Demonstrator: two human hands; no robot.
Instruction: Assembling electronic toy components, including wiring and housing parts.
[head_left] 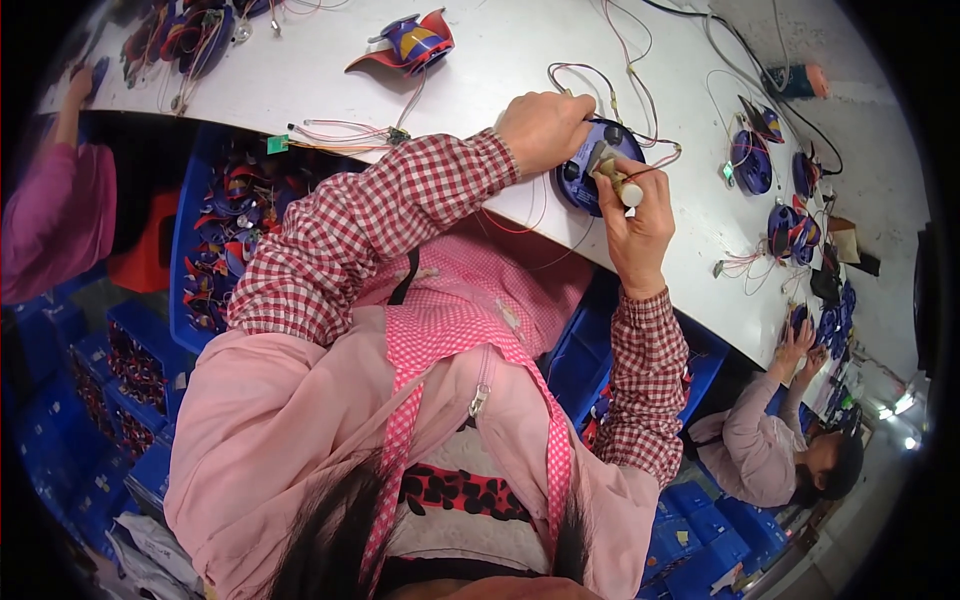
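A dark blue round disc (578,178), like the base of a toy, lies near the table's front edge. My left hand (543,131) is closed at its upper left rim, with the fingertips partly hidden. In my right hand (640,225) is a short tool with a pale round end (631,194) and a flat grey part. That flat part is over the disc; whether it touches cannot be told. Thin wires run around the disc. Farther left on the table is a purple, yellow and red winged piece (413,43). Loose wires join a small green circuit board (277,145).
More blue discs (751,161) with wires lie along the white table's (480,60) right side. Blue bins (190,290) of parts stand below its edge. A co-worker (770,440) works at the right, another (60,210) at the far left. Cables cross the back.
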